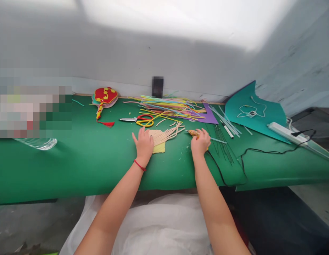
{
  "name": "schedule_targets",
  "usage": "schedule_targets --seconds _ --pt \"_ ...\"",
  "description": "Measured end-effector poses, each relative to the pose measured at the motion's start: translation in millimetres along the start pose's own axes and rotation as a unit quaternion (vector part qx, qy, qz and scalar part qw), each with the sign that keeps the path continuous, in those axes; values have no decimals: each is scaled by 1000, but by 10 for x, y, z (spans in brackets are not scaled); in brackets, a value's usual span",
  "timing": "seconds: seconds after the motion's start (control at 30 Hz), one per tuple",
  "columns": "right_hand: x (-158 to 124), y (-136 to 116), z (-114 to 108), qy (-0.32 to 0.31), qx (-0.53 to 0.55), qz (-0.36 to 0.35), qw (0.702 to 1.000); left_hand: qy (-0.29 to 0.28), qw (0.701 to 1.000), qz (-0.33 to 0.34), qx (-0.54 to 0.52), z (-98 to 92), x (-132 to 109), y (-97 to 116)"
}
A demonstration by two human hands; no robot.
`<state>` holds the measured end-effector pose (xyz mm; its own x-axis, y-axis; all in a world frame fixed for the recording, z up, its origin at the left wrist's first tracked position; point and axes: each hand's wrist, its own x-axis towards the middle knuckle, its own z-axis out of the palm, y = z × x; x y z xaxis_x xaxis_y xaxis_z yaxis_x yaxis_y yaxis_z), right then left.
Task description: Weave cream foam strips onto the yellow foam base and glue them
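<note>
My left hand (144, 144) lies with fingers apart on the left side of a bundle of cream pipe cleaners (164, 136), whose loose ends fan out to the right. Under the bundle a yellow woven piece (159, 148) shows its lower part. My right hand (201, 142) is wrapped round a hot glue gun (193, 133), its nozzle pointing left toward the loose ends. A clear glue stick (218, 140) sticks out of the gun's back. Just behind my left hand lie scissors (144, 120) with red and yellow handles.
A heap of coloured pipe cleaners (169, 107) lies at the back, beside purple sheet (211, 114). A red fan-shaped craft (105, 95) with a tassel stands off to the left. The glue gun's black cord (243, 159) runs right to a white power strip (286, 134). Thin dark wires (223, 145) lie nearby.
</note>
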<state>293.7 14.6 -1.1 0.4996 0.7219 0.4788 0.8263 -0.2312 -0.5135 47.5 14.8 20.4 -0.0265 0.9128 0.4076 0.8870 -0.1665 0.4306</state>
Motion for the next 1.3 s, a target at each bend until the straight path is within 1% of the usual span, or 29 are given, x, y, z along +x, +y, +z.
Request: schedule_targets --seconds 0.07,0.13,0.2,0.27,0.43,0.6,0.8,0.93,1.1,1.2,1.3 --pt "6 110 -44 17 -16 60 998 9 997 -80 0 -13 48 -84" --pt "0 175 -62 14 -23 92 995 7 990 -139 6 -10 73 -154" --pt "-5 200 -64 5 -25 108 994 1 985 -170 11 6 82 -204" --pt "-4 205 -62 -5 -25 115 993 -7 983 -183 13 28 85 -232" --pt "-2 208 -63 -21 -25 125 992 -30 982 -186 2 66 107 -247" --pt "-10 212 -69 -33 -23 134 990 -36 982 -185 -24 67 120 -259" --pt "-7 220 -72 -29 -14 138 990 -21 978 -189 -83 89 131 -286" --pt "-6 255 -82 -16 -4 133 991 -6 972 -178 -157 97 143 -285" --pt "-1 305 -83 -11 14 104 994 -5 949 -159 -274 137 155 -248" --pt "10 325 -69 -4 18 95 995 -19 925 -178 -335 181 164 -245" --pt "33 346 -65 8 15 103 995 -33 906 -196 -373 205 168 -272"
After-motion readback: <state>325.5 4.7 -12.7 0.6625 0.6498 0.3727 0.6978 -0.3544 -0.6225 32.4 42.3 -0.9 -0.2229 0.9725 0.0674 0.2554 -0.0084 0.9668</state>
